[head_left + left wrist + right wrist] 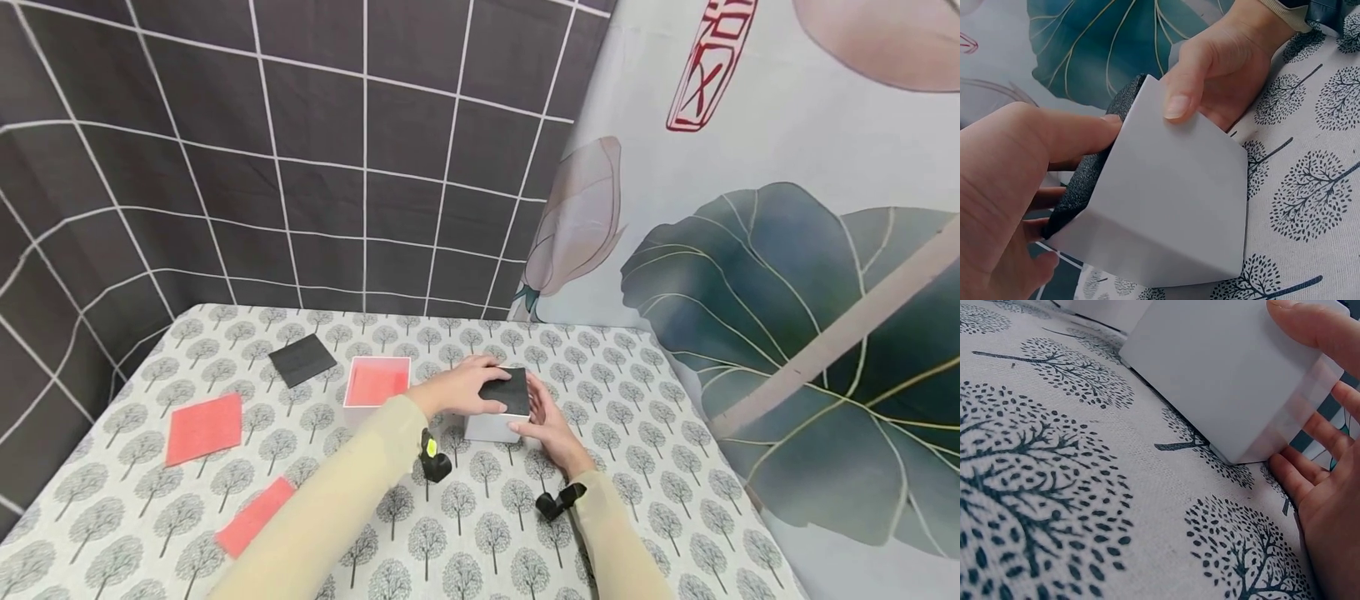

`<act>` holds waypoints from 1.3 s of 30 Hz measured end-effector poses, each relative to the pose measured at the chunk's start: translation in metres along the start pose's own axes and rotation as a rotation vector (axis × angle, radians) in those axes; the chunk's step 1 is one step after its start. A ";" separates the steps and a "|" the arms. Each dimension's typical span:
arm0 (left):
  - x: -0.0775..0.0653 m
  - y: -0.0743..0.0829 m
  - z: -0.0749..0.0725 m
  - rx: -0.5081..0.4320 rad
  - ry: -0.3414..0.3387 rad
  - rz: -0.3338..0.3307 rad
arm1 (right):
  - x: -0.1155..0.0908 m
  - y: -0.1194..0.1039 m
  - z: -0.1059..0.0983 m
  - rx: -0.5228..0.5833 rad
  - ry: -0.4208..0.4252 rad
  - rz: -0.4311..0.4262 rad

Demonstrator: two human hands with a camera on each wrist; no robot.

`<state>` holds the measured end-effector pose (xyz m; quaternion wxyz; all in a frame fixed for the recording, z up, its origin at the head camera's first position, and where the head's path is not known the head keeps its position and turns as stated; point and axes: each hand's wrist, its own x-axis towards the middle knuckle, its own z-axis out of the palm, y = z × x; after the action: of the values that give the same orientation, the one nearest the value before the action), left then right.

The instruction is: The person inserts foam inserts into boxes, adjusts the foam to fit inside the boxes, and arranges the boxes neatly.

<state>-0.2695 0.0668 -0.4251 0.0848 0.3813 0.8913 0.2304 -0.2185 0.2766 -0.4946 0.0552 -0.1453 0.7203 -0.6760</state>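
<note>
A white box (491, 429) stands on the cloth, with a black foam sheet (508, 395) at its open top. In the left wrist view, the foam (1088, 175) rises slightly above the box rim. My left hand (467, 388) holds the foam from the left, thumb at the front edge and fingers toward the far edge. On the right side, my right hand (555, 427) grips the box, thumb on its front wall. The right wrist view shows this hand's fingers (1329, 434) against the side wall. The inside of the box is hidden.
Left of the hands stands another white box (351, 417) with a red sheet (379, 382) inside its top. Farther left lie a black sheet (302, 360) and two red sheets, one flat (204, 428) and one nearer the left sleeve (255, 517). A tree-print cloth (427, 533) covers the table.
</note>
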 end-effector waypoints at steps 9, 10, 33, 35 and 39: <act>0.001 0.005 -0.003 0.004 -0.022 -0.067 | 0.002 0.006 -0.001 0.004 0.011 0.015; 0.001 0.005 -0.003 0.005 -0.021 -0.074 | 0.004 0.008 -0.002 0.007 0.012 0.015; -0.004 -0.004 0.002 -0.025 0.010 -0.118 | 0.010 0.025 -0.005 0.053 0.012 -0.035; -0.005 -0.008 0.002 -0.053 0.038 -0.126 | 0.009 0.025 -0.006 0.056 0.015 -0.038; -0.006 -0.011 -0.001 -0.085 0.103 -0.135 | 0.008 0.025 -0.008 0.067 0.017 -0.055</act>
<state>-0.2728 0.0549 -0.4297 0.0703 0.3039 0.9075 0.2813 -0.2313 0.2828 -0.5174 0.0352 -0.1574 0.6936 -0.7021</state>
